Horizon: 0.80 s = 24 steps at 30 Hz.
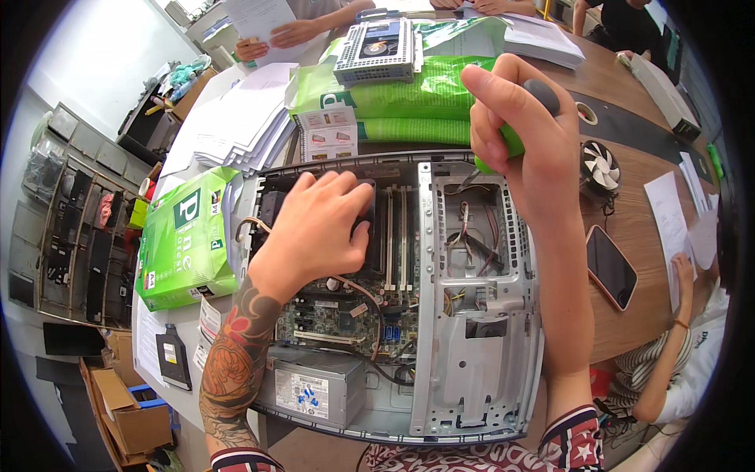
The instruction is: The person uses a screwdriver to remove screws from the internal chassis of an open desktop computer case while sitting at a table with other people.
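Observation:
An opened computer case (460, 377) lies flat before me, its motherboard (334, 315) showing. My left hand (322, 224) reaches over the board with curled fingers at a black part (381, 228) beside the memory slots; its fingertips are mostly hidden. My right hand (527, 130) is closed round a screwdriver (543, 97) with a green and black handle. The screwdriver's shaft slants down to the upper part of the case's metal drive bay frame (429, 252); whether its tip touches a screw cannot be made out. A silver power supply (318, 389) sits at the near left inside the case.
Green paper packs (385, 102) lie beyond the case, with a metal drive caddy (377, 51) on top. Another green pack (189, 236) stands left. To the right are a cooling fan (601, 167) and a phone (612, 267). Other people's hands (291, 34) handle papers across the table.

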Motion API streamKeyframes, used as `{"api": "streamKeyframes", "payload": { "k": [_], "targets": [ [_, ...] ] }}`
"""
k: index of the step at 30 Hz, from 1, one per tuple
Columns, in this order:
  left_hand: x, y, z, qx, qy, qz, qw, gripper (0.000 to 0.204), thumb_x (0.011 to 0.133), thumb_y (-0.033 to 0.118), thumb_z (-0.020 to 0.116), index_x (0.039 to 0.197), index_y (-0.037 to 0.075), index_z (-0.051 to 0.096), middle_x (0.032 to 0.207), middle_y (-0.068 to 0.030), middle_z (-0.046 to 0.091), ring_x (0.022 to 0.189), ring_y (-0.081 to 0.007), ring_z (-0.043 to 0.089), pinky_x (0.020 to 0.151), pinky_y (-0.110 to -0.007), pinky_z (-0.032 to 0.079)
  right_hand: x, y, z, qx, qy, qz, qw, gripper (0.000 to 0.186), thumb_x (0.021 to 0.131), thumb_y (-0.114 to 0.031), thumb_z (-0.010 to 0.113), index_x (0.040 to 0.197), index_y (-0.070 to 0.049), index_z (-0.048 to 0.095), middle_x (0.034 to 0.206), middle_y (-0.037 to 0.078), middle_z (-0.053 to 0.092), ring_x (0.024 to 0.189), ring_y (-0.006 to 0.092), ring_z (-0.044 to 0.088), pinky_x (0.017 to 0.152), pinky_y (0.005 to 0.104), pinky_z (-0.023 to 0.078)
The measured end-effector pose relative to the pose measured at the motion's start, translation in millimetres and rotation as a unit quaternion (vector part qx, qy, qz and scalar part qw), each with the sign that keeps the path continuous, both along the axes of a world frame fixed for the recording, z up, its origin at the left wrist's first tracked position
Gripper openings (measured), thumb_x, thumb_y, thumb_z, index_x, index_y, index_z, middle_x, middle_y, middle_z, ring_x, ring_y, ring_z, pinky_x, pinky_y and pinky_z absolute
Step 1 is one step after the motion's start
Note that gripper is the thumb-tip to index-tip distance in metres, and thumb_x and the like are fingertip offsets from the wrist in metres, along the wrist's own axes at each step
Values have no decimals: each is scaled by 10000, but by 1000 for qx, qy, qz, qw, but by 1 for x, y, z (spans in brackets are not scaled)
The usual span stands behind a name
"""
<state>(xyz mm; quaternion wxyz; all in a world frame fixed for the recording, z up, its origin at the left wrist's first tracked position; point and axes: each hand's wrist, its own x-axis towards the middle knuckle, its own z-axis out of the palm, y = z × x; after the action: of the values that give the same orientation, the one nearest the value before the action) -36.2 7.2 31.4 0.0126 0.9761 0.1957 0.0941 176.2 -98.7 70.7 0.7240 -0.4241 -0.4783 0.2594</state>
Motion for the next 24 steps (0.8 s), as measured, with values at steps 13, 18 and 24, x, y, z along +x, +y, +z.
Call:
{"api": "streamKeyframes", "payload": {
  "k": [13,18,24],
  "targets": [
    [-13,2,8,60,74,45,994,77,790,96,675,858,58,677,895,-93,637,860,-298,620,802,-400,461,0,3,-5,13,32,17,999,356,921,-233,705,650,-100,518,500,-57,451,420,3,379,397,206,242],
    [-9,-8,9,22,51,88,995,91,824,95,649,889,39,679,876,-99,650,842,-336,623,783,-438,493,-2,3,-5,-4,26,9,1000,358,920,-227,707,648,-102,512,511,-59,454,430,1,388,397,203,246],
    [-8,-3,5,-41,-28,57,997,96,827,89,625,918,71,650,820,-133,655,837,-356,634,780,-461,494,-1,3,-5,-26,17,-2,999,369,925,-234,701,641,-98,509,514,-59,457,438,10,403,409,203,259]
  ]
}}
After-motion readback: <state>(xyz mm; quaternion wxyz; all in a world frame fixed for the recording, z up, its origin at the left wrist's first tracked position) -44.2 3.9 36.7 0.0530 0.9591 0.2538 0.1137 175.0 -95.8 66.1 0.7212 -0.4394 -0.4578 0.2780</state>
